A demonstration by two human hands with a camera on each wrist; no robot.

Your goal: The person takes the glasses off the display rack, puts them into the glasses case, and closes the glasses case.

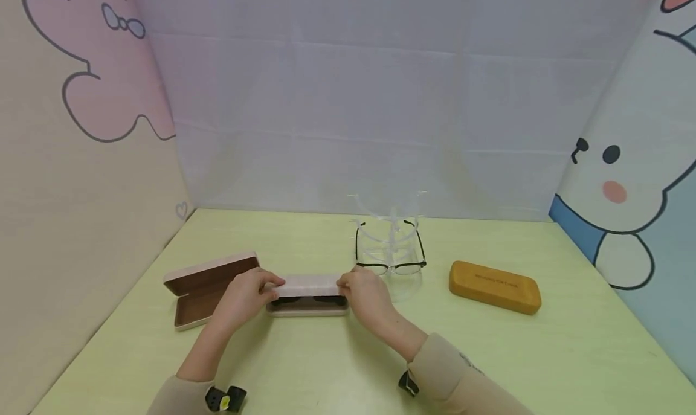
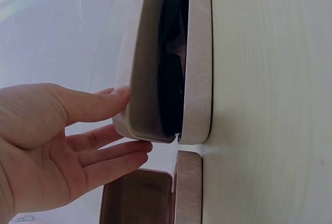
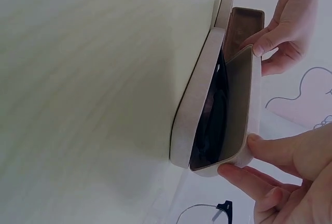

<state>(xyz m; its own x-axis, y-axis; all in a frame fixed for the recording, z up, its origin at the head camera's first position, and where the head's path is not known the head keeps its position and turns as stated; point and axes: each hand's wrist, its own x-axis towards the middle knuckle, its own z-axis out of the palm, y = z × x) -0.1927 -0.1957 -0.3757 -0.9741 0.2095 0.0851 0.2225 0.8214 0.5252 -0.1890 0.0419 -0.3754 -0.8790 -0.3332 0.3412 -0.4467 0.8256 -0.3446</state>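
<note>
A pale pink glasses case [image 1: 307, 312] sits on the table with its lid [image 1: 311, 285] partly raised. Dark sunglasses [image 2: 171, 89] lie inside it. At the lid's left end, my left hand [image 1: 247, 297] pinches the edge between thumb and fingers. My right hand [image 1: 370, 297] grips the opposite end of the lid in the same way, thumb on the rim in the right wrist view. Beside my left hand stands a second pink case [image 1: 190, 309], lid up, with a brown lining; my hand hides part of it.
A clear display stand [image 1: 393, 234] behind my right hand bears black-framed glasses [image 1: 423, 255]. To the right lies a closed mustard-yellow glasses case [image 1: 495, 287]. Cloth walls with cartoon figures border the pale yellow table [image 1: 544, 354] at the back and sides.
</note>
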